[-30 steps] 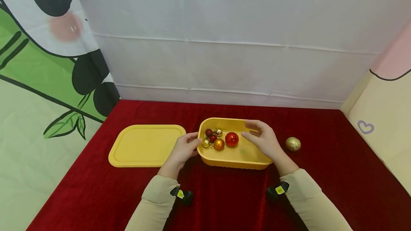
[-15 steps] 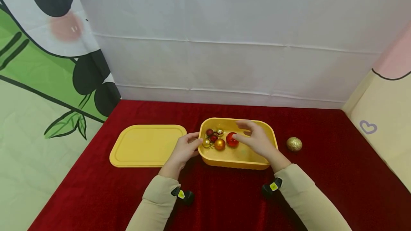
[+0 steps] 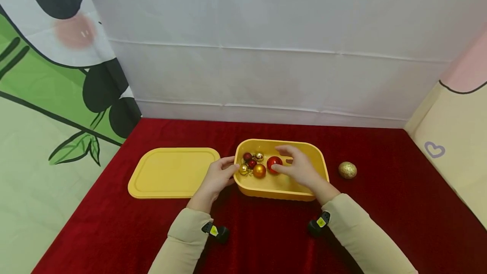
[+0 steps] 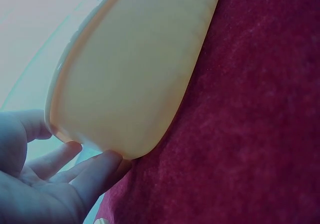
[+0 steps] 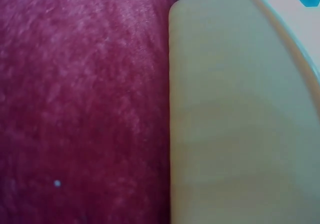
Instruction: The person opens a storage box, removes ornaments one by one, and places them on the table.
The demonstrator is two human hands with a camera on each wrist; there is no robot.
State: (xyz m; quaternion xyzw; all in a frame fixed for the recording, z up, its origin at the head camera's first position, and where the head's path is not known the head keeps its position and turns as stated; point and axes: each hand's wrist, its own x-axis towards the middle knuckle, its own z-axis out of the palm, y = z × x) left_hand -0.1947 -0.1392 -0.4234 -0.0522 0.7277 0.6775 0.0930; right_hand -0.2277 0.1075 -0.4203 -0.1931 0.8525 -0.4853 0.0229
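Observation:
A yellow plastic box (image 3: 274, 194) sits without its lid on the red cloth. My left hand (image 3: 217, 177) grips its left end, thumb at the rim and fingers against the outer wall, as the left wrist view shows of the box (image 4: 130, 68). Inside, a shiny red Christmas ball (image 3: 273, 162) lies beside an orange ball (image 3: 259, 171) and several smaller dark red and gold ones. My right hand (image 3: 302, 170) reaches over the box with fingers spread around the red ball, thumb overlapping its lower right side. The right wrist view has only the box wall (image 5: 235, 108), not the hand.
A flat yellow lid (image 3: 173, 173) lies left of the box. To the right, a gold glitter ball (image 3: 347, 170) rests on the red cloth (image 3: 399, 206). A white fabric backdrop (image 3: 243, 75) stands behind, with printed panels on both sides.
My right hand has moved left and slightly down inside the box, from right of the red Christmas ball to around it. My left hand stays on the box's end, and the balls have not moved.

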